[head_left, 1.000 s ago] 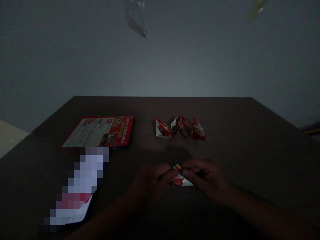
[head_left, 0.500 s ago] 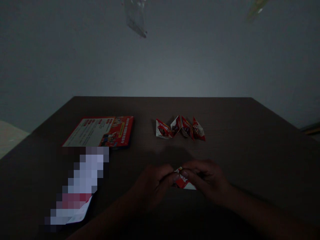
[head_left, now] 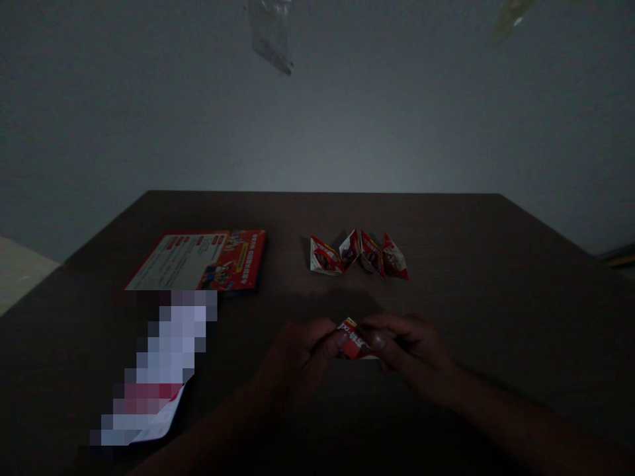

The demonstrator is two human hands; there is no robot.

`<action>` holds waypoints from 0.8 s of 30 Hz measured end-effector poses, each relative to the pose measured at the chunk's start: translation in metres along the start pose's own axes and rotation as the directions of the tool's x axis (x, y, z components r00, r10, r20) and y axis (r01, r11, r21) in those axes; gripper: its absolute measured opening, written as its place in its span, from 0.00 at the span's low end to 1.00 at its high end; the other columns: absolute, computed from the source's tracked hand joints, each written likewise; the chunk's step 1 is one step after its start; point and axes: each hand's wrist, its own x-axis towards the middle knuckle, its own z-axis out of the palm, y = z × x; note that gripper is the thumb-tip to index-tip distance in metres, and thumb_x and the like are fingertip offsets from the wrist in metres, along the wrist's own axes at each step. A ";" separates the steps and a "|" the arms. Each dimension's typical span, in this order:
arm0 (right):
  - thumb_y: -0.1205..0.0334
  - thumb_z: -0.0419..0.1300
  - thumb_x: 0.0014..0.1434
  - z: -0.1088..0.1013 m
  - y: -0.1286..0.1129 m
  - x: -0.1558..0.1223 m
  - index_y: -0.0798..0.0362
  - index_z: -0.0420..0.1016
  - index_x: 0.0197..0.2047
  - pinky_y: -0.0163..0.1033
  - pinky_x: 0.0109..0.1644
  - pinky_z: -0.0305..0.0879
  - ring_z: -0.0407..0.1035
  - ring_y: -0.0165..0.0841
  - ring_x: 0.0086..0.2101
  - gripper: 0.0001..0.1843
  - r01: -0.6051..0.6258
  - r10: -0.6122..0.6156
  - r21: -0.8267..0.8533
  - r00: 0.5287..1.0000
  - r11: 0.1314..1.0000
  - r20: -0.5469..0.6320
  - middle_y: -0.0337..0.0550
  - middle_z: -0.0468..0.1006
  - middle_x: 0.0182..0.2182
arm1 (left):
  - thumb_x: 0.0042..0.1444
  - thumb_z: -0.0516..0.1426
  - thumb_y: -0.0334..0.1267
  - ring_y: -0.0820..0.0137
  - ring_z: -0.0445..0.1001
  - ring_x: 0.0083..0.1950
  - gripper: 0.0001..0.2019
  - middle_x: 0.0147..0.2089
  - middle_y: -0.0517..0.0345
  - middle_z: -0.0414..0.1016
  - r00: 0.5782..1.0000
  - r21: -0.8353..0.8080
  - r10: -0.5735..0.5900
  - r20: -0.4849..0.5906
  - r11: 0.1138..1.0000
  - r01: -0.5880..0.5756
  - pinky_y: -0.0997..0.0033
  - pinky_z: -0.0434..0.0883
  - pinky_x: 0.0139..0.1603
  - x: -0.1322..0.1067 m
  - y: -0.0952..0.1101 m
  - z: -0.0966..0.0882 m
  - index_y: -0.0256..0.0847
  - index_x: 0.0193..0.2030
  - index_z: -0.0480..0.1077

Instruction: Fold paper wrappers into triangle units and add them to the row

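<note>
A small folded piece of red and white printed paper (head_left: 353, 345) is held just above the table between both hands. My left hand (head_left: 305, 357) pinches its left side, thumb on top. My right hand (head_left: 414, 354) grips its right side, with the thumb over the printed face and the fingers behind. The paper's underside is hidden by the fingers. Beyond the hands, several folded red and white paper pieces (head_left: 372, 254) stand in a zigzag row on the table.
At the left lies a stack of red and white printed sheets or a booklet (head_left: 233, 264). In front of it is a phone (head_left: 159, 423) with a lit, pixelated screen. The dark table (head_left: 471, 225) meets a grey wall, where a clear plastic bag (head_left: 270, 36) hangs.
The paper has been raised slightly and turned, so more of its printed face shows. My thumbs have moved a little apart on it. Everything else stays in place.
</note>
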 end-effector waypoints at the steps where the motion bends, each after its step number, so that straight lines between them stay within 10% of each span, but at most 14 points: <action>1: 0.56 0.53 0.63 0.000 0.001 0.000 0.56 0.75 0.44 0.30 0.22 0.56 0.61 0.25 0.19 0.15 0.019 -0.019 0.007 1.000 1.000 -0.001 0.36 0.68 0.20 | 0.62 0.47 0.41 0.76 0.65 0.24 0.15 0.23 0.64 0.67 1.000 -0.003 -0.001 -0.006 1.000 0.001 0.78 0.58 0.25 0.000 0.000 0.000 0.38 0.31 0.70; 24: 0.60 0.57 0.60 0.004 0.002 0.000 0.56 0.73 0.37 0.30 0.22 0.52 0.57 0.24 0.18 0.08 -0.045 0.044 -0.015 0.999 0.999 -0.019 0.32 0.65 0.17 | 0.61 0.49 0.42 0.78 0.59 0.21 0.15 0.21 0.66 0.60 0.999 -0.055 -0.016 -0.041 0.998 0.014 0.79 0.54 0.22 0.000 -0.001 -0.002 0.37 0.29 0.68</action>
